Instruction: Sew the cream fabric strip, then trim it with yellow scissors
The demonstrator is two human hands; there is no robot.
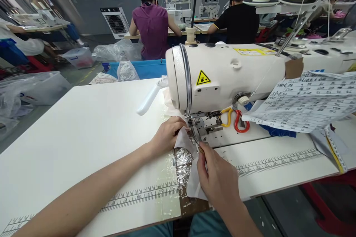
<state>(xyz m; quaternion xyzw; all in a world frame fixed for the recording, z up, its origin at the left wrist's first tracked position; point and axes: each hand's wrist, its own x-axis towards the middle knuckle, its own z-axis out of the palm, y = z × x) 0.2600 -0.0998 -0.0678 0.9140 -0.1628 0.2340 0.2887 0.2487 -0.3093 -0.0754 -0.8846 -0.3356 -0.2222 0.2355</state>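
Observation:
My left hand (169, 133) is closed on the upper edge of a pale grey-white piece of fabric (183, 140), right by the presser foot of the white sewing machine (228, 76). My right hand (218, 172) grips a slim metal tool (195, 140), its tip pointing at the fabric beside the needle area. Whether the tool is tweezers or small scissors I cannot tell. The fabric hangs down between both hands, over a patch of shiny silvery tape (183, 166). Fingers partly hide the fabric's edge under the foot.
Red-and-yellow-handled scissors (241, 122) lie behind the needle area. Handwritten paper sheets (306, 98) hang at the right. A pale bluish-white plastic piece (150, 100) sits left of the machine head. Printed rulers (278, 161) run along the white table (105, 126). Co-workers sit beyond a blue bin (147, 69).

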